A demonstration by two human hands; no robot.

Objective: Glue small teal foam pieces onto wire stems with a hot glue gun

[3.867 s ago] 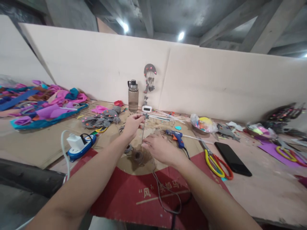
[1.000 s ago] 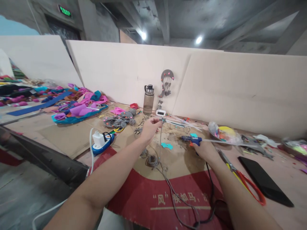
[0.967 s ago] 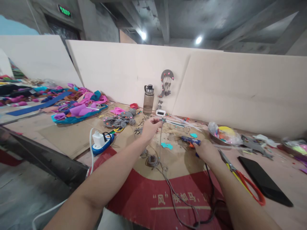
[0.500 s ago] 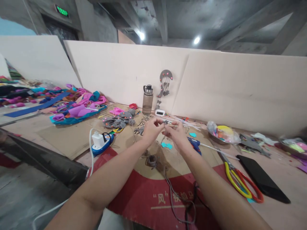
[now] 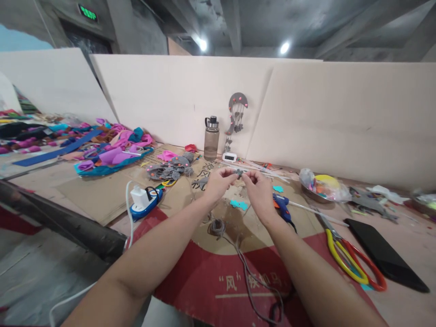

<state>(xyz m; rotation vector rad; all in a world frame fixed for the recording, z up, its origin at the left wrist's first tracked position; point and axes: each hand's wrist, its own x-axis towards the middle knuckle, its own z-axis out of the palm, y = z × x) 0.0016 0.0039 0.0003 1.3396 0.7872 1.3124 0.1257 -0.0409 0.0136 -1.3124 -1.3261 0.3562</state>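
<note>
Between my two hands, over the cardboard, is a small grey felt piece (image 5: pixel 239 172). My left hand (image 5: pixel 220 184) pinches it at the left with thumb and fingertips. My right hand (image 5: pixel 258 190) pinches its other side. The piece's exact shape is too small to make out. Below the hands lie teal felt cutouts (image 5: pixel 239 205) and a loose coil of grey cord (image 5: pixel 217 227), whose strand runs toward the front edge. A blue glue gun (image 5: pixel 281 206) rests just right of my right hand, with a long white glue stick in its back.
Yellow-and-red-handled scissors (image 5: pixel 347 259) and a black phone (image 5: pixel 384 254) lie at the right. A bottle (image 5: pixel 211 140) and a small white digital clock (image 5: pixel 229 157) stand behind. At left are a blue power strip (image 5: pixel 146 205), grey felt pieces (image 5: pixel 168 169) and colourful felt scraps (image 5: pixel 119 152).
Both hands still hold the grey piece, but the fingers have spread slightly apart, showing it between the fingertips. The view has shifted a little, and the right hand has moved slightly right.
</note>
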